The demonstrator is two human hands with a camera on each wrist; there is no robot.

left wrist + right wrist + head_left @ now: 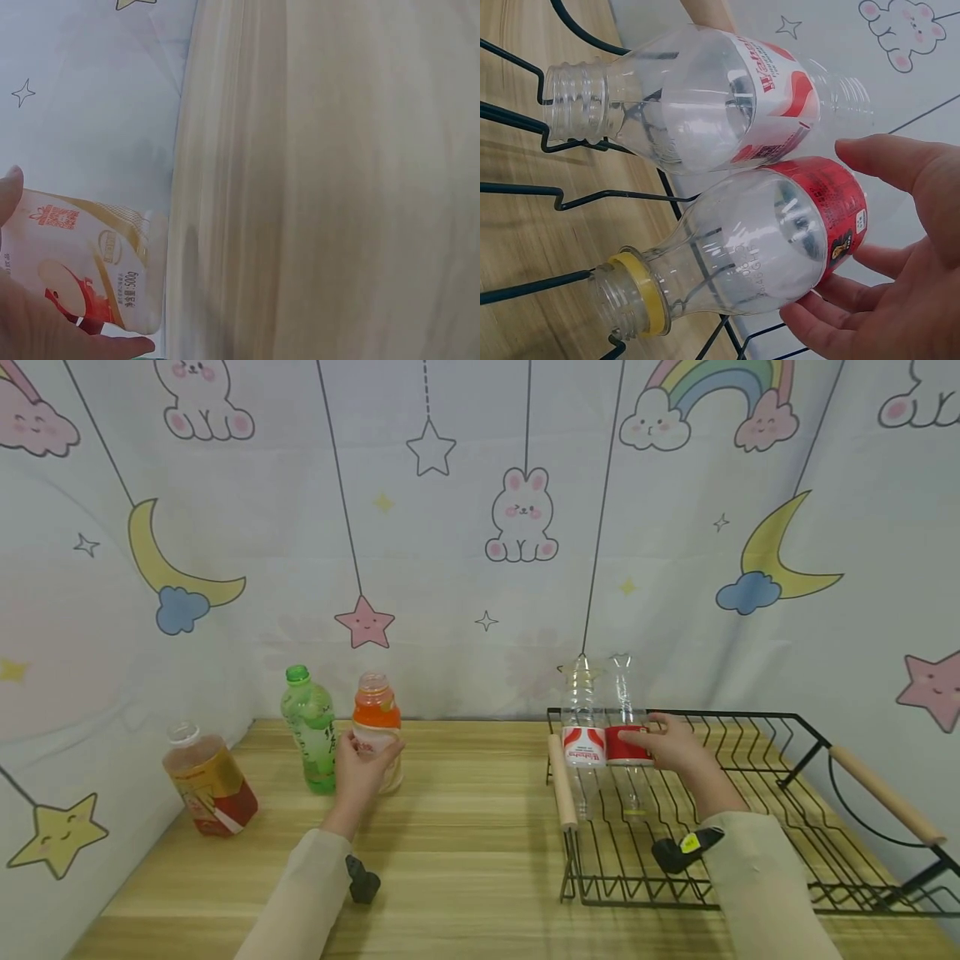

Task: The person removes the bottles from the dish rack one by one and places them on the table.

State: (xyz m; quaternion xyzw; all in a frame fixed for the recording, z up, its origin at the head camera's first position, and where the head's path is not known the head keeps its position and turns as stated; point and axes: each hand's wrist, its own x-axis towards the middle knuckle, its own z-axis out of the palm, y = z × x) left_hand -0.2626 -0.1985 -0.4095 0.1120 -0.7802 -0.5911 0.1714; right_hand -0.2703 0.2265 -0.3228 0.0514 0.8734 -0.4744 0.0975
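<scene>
My left hand (362, 768) grips a juice bottle (377, 706) with an orange top and a pale label. The left wrist view shows an apple picture on this label (82, 255). Whether its base touches the table cannot be told. Over the rack, my right hand (678, 747) holds a clear red-labelled bottle (829, 214) around its label, thumb on one side and fingers on the other. That bottle is upside down, its yellow-ringed neck among the rack wires. Beside it, a clear bottle with a red-and-white label (584, 746) is also inverted.
A green bottle (311, 735) stands just left of the juice bottle. Farther left is a bottle with a yellow-and-red label (213, 785). The black wire rack (675, 906) with wooden handles covers the table's right side. A patterned curtain (450, 568) hangs behind.
</scene>
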